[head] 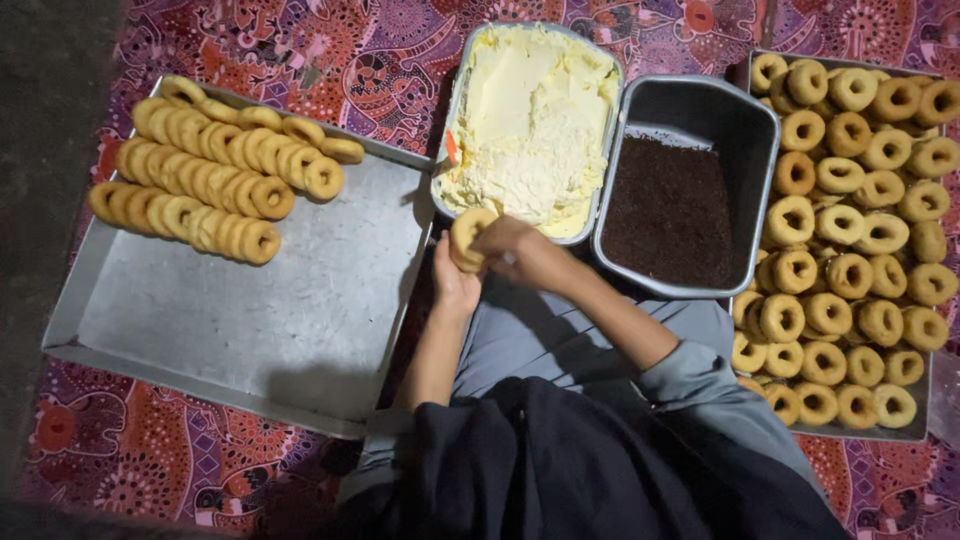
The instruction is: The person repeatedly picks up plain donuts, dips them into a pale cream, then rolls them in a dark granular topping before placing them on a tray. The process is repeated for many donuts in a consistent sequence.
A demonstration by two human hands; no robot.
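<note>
My left hand (452, 282) holds a round golden doughnut (468, 236) upright in front of me. My right hand (517, 252) touches the same doughnut from the right, fingers closed against it. Both hands hover at the near edge of a metal tub of pale yellow cream (530, 120). Beside that tub on the right stands a dark metal tin of chocolate sprinkles (668, 210).
A large flat metal tray (260, 320) on the left carries rows of doughnuts (215, 180) laid on edge at its far side. Another tray (915, 432) on the right is packed with several plain doughnuts (850, 230). A red and purple patterned cloth (130, 460) lies beneath everything.
</note>
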